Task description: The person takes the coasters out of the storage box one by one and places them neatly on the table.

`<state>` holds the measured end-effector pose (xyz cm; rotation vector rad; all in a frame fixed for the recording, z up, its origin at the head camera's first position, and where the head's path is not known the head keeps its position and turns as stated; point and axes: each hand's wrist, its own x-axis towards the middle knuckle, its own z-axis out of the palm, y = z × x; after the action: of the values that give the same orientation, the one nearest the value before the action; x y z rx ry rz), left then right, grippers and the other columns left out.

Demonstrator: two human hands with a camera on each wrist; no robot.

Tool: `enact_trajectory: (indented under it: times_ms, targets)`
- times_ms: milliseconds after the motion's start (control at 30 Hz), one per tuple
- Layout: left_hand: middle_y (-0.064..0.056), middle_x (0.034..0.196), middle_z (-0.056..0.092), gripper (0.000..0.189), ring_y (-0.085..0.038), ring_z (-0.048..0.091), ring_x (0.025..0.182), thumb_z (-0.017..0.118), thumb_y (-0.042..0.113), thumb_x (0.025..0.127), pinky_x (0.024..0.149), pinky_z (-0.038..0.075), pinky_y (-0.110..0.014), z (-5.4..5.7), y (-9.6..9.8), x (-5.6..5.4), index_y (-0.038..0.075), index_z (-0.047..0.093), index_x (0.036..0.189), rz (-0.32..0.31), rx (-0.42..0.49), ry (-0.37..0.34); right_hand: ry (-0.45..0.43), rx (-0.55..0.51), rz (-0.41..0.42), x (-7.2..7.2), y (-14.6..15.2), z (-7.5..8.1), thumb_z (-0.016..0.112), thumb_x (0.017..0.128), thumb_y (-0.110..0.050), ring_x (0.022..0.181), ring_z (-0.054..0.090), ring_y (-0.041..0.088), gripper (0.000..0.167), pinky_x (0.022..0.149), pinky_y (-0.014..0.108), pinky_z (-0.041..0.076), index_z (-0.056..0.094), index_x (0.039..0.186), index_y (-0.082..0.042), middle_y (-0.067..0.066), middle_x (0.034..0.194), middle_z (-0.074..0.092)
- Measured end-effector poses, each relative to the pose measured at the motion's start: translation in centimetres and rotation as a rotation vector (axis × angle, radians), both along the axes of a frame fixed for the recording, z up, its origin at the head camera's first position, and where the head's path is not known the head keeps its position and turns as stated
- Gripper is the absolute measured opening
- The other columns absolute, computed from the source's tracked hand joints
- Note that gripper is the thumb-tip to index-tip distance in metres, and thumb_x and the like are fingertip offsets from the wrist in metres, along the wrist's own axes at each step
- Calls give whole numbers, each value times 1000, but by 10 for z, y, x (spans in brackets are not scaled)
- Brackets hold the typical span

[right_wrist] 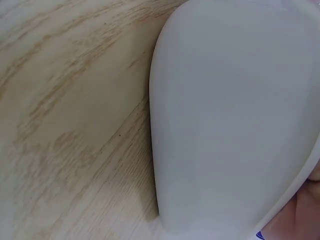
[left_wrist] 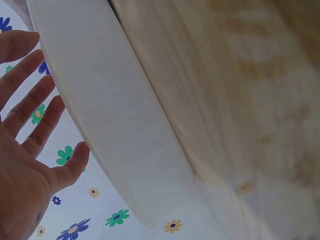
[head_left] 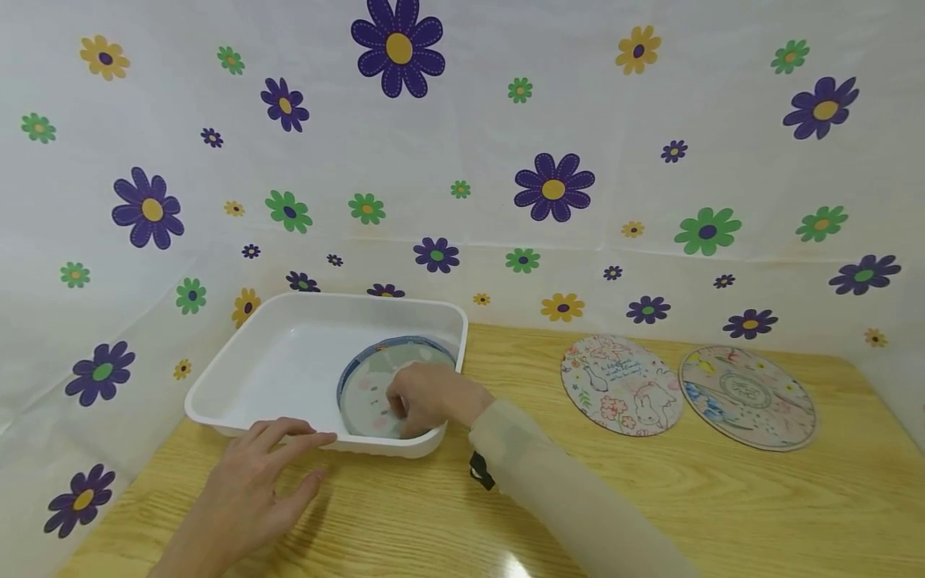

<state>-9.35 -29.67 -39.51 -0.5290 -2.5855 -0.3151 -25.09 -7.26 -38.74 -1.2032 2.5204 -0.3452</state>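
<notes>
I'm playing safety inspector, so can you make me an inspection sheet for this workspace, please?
Surface: wood-grain table, with a bright glare spot at the front.
Job's things: white tray; inside, a pale round mat with a blue edge showing along its far side.
Clutter: two patterned round mats side by side, right of the tray.
Hands: left hand, fingers spread at the tray's front rim; right hand, fingers curled over the pale mat, grip unclear.
Cables: nothing seen.
Surroundings: white sheet with purple, green and yellow flowers behind the table.
</notes>
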Motion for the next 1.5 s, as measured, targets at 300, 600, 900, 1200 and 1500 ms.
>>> enact_trajectory:
  times_ms: [300,600,900,1200,1500]
  targets:
    - [8,106,67,39,-17,60,99,85,19,75,79,52,-46,0,0,0,27,76,112,6,3,-3,24,-49,26,-2,2,1,78,86,-23,77,53,8,9,64,19,41,71,81,-20,-9,82,62]
    - [8,106,67,39,-18,60,100,86,19,74,77,51,-46,1,2,-1,27,76,110,-11,12,13,151,116,53,1,0,1,78,88,-43,94,53,10,30,76,26,48,67,112,-30,-6,119,59]
    - [8,107,67,39,-17,60,100,86,19,74,79,51,-47,1,6,-1,27,76,111,-9,11,-16,92,243,38,4,1,6,74,92,-33,104,48,12,49,83,29,48,51,136,-38,-1,141,46]
    - [7,108,67,39,-17,60,101,86,19,75,80,51,-47,6,6,-1,26,76,112,3,9,-39,95,158,37,0,-1,2,77,88,-36,101,51,11,49,79,30,50,57,133,-38,-2,134,54]
    - [9,107,66,37,-16,59,99,85,20,75,79,52,-46,6,3,0,28,75,110,19,-7,-47,104,-95,17,-2,1,-5,69,89,-30,78,54,7,21,63,21,43,72,108,-22,-10,89,63]
